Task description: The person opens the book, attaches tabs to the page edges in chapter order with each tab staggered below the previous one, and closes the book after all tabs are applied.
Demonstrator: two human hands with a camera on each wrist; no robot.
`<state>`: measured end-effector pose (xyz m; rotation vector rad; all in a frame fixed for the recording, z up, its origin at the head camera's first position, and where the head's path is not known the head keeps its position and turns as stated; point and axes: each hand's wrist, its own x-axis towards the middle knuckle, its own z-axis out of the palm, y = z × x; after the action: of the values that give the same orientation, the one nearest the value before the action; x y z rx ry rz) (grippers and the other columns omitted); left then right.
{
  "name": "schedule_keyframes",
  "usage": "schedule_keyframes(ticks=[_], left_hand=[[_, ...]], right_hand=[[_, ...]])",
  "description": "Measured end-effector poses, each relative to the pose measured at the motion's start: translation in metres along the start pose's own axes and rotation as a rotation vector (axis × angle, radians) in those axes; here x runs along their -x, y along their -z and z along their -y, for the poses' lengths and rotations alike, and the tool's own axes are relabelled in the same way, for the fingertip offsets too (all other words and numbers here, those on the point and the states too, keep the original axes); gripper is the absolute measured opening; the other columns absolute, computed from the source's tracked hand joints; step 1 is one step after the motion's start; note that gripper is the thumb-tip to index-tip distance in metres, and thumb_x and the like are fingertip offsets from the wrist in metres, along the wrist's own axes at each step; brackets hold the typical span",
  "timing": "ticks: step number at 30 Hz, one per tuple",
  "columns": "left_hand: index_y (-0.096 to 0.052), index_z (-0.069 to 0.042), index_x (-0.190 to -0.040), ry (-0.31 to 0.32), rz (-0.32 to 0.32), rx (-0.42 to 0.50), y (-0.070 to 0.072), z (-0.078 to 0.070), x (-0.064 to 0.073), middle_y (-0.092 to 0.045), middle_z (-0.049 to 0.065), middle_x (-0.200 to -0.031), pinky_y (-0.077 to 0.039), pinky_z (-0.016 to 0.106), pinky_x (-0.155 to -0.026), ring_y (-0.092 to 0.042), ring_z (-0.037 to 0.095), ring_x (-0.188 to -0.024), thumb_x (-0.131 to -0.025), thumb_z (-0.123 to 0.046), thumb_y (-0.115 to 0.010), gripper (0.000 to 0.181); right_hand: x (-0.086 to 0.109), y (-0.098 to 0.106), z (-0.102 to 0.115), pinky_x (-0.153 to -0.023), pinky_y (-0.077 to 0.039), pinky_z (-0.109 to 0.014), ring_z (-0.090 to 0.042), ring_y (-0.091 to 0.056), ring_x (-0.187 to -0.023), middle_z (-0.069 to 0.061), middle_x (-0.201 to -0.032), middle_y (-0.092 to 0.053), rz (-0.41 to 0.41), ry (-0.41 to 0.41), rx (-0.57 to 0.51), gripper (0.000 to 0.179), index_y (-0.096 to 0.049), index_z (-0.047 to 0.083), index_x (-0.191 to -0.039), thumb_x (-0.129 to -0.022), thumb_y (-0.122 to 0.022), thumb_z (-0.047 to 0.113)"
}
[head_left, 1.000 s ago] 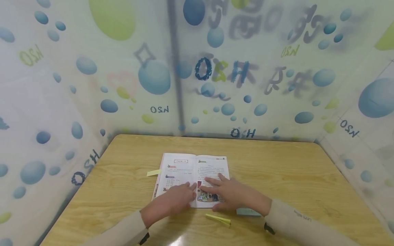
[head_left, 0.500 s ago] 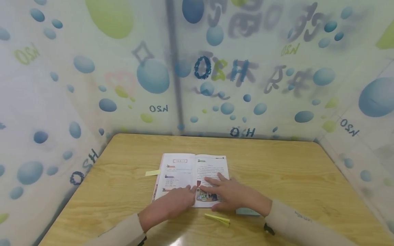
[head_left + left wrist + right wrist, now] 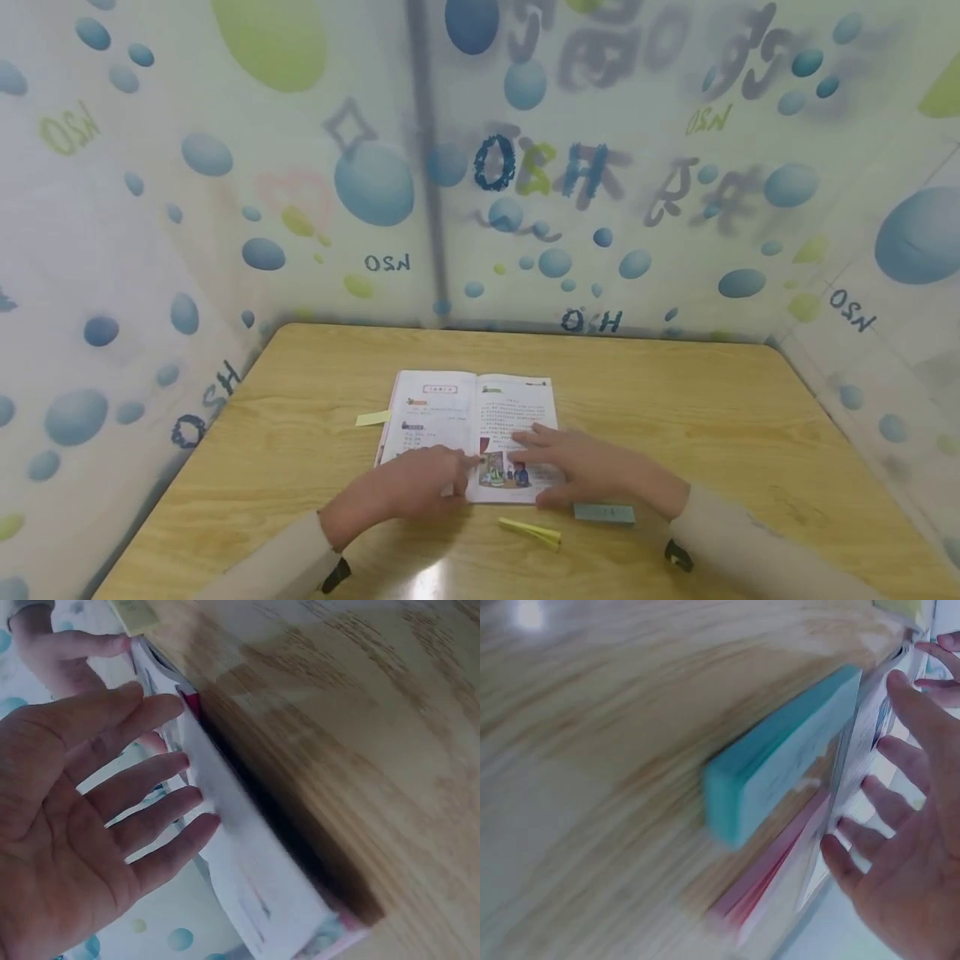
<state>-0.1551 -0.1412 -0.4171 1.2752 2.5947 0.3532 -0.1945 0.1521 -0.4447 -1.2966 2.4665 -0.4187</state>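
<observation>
An open book [image 3: 438, 404] with printed text and a coloured picture lies on the table. My left hand [image 3: 420, 482] is over the lower left page, its fingers reaching toward the spine. In the left wrist view, this hand [image 3: 90, 810] has its fingers spread and loosely extended at the pages. My right hand [image 3: 592, 462] lies over the right page, beside the picture. Its fingers reach across the page in the right wrist view, where the right hand [image 3: 907, 802] holds nothing. Whether all fingertips touch the paper is hard to tell.
A teal block-shaped pad [image 3: 603, 513] lies at the book's lower right, with a pink one [image 3: 769, 862] beside it in the right wrist view. A folded yellow slip [image 3: 530, 532] lies in front. A pale yellow strip [image 3: 372, 418] sticks out at the left. Patterned curtains surround the wooden table [image 3: 675, 400].
My right hand has shifted right, showing more of the picture and the teal pad. My left hand has drawn slightly left. The book stays open at the same pages.
</observation>
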Motion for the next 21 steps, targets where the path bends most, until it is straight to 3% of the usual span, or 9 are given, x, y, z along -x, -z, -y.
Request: schedule_keyframes(ticks=[2, 5, 9, 15, 21], left_hand=[[-0.077, -0.012, -0.082, 0.011, -0.049, 0.021, 0.001, 0.001, 0.001, -0.072, 0.004, -0.111, -0.054, 0.028, -0.085, -0.067, 0.016, -0.100, -0.091, -0.013, -0.076, 0.009], [-0.076, -0.011, -0.092, 0.044, -0.116, 0.012, -0.001, 0.001, 0.002, -0.071, 0.006, -0.117, -0.053, 0.034, -0.093, -0.065, 0.021, -0.110, -0.090, -0.010, -0.076, 0.003], [-0.074, -0.010, -0.104, 0.110, -0.163, 0.001, -0.005, 0.002, 0.004, -0.068, 0.008, -0.122, -0.052, 0.040, -0.095, -0.063, 0.026, -0.113, -0.088, -0.011, -0.078, 0.016], [-0.068, -0.008, -0.121, 0.190, -0.173, -0.027, -0.009, 0.007, 0.006, -0.057, 0.017, -0.139, -0.046, 0.052, -0.102, -0.056, 0.038, -0.124, -0.089, -0.016, -0.079, 0.035], [-0.063, -0.007, -0.132, 0.218, -0.178, -0.027, -0.009, 0.011, 0.008, -0.050, 0.021, -0.146, -0.045, 0.059, -0.101, -0.050, 0.044, -0.128, -0.091, -0.018, -0.078, 0.046]], right_hand=[[0.005, 0.003, -0.004, -0.115, -0.029, -0.050, -0.028, -0.031, -0.146, -0.002, -0.160, -0.037, -0.028, 0.003, -0.037, 0.059, -0.051, 0.022, -0.151, -0.098, -0.068, 0.041], [0.012, 0.006, -0.009, -0.112, -0.036, -0.045, -0.025, -0.043, -0.139, -0.006, -0.152, -0.048, -0.083, 0.001, -0.062, 0.049, -0.058, 0.014, -0.143, -0.099, -0.067, 0.035], [0.021, 0.008, -0.015, -0.106, -0.044, -0.042, -0.021, -0.054, -0.128, -0.004, -0.140, -0.058, -0.131, -0.027, -0.074, 0.041, -0.062, 0.011, -0.136, -0.100, -0.067, 0.028], [0.034, 0.007, -0.020, -0.099, -0.050, -0.041, -0.018, -0.058, -0.119, -0.001, -0.130, -0.062, -0.158, -0.052, -0.084, 0.031, -0.066, 0.009, -0.130, -0.101, -0.065, 0.021], [0.046, 0.005, -0.021, -0.096, -0.051, -0.040, -0.017, -0.059, -0.116, 0.000, -0.127, -0.063, -0.165, -0.036, -0.096, 0.028, -0.066, 0.012, -0.128, -0.104, -0.061, 0.024]])
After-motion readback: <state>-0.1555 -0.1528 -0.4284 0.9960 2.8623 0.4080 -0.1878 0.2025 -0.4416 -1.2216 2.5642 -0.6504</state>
